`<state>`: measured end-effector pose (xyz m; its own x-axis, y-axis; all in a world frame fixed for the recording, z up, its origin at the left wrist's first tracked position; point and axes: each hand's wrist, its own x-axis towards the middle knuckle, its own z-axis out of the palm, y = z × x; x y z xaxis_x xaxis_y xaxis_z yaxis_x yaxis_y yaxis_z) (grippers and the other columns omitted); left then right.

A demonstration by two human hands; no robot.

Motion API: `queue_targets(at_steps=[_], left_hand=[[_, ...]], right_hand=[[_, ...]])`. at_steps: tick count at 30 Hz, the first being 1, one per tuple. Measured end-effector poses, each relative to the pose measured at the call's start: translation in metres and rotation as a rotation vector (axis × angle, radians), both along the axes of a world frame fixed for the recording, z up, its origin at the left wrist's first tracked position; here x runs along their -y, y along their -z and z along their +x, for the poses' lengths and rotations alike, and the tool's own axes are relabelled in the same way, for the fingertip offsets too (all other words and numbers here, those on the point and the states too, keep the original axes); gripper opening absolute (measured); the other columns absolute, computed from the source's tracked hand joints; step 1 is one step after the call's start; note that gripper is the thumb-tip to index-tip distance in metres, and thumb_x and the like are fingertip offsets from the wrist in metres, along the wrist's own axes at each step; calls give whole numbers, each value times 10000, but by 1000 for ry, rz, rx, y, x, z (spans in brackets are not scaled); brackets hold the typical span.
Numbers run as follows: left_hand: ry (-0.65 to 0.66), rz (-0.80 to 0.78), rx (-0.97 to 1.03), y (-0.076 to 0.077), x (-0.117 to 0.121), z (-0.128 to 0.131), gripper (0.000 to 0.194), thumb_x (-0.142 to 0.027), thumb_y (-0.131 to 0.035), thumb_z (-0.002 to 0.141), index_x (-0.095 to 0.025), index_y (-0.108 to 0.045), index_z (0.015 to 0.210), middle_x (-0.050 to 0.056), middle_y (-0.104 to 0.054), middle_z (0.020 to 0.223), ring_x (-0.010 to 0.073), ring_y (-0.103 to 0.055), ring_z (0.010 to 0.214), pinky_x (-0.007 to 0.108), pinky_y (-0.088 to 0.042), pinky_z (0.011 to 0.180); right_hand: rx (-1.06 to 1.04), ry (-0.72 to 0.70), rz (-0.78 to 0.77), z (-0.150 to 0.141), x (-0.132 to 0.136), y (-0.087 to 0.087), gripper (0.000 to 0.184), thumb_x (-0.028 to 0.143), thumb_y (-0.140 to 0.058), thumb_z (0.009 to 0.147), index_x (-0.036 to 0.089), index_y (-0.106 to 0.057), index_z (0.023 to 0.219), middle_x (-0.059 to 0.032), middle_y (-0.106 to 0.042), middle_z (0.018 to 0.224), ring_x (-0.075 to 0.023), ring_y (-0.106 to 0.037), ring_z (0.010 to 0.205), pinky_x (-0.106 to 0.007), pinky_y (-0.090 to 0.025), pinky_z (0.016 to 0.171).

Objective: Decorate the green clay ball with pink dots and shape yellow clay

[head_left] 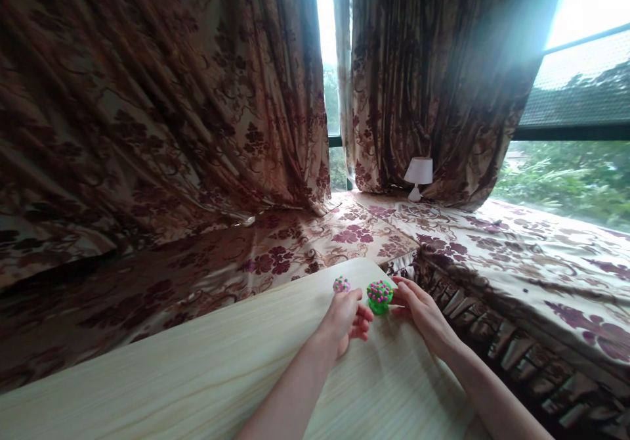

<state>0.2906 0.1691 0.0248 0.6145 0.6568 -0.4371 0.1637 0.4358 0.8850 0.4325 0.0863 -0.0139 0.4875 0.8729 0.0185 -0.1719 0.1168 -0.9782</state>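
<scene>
A small green object (379, 298), its rounded top dotted with pink and green beads, stands upright on the pale wooden table. My right hand (418, 308) is at its right side, fingers stretched out, with the fingertips at or very near its edge. To its left is my left hand (347, 318), fingers loosely bent and apart, holding nothing I can see. Just beyond the left hand sits a second small object (341, 284) with pink, white and green beads; its lower part is hidden behind that hand.
The wooden table (197, 354) ends in a rounded far corner. Behind it runs a floral-covered ledge (354, 233) bearing a small white lamp (419, 176). Heavy patterned curtains (221, 85) hang at the back and left. A window (581, 164) is at the right.
</scene>
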Motion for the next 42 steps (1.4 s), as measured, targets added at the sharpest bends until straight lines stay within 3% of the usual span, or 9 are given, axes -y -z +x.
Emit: queue_targets(at_steps=[11, 22, 42], left_hand=[[-106, -87, 71, 15, -9, 14, 164, -295, -496, 739, -135, -527, 728, -23, -515, 532, 62, -418, 374, 191, -329, 354], [-177, -72, 93, 18, -7, 22, 248, -396, -558, 710, -159, -525, 775, -47, -505, 512, 57, -408, 356, 188, -329, 352], [-222, -6, 49, 23, -7, 31, 188, -317, -604, 658, -163, -497, 664, -63, -458, 491, 47, -375, 357, 172, -241, 332]], right_hand=[[-5, 3, -16, -1, 0, -2, 384, 443, -510, 812, 204, -528, 1112, -53, -665, 938, -199, -622, 852, -265, -471, 656], [19, 0, -14, -1, 1, -3, 402, 437, -524, 806, 207, -555, 1134, -57, -663, 969, -196, -622, 853, -257, -472, 639], [47, 14, -5, -1, 1, -2, 419, 459, -544, 776, 212, -589, 1112, -54, -669, 964, -203, -623, 833, -269, -485, 638]])
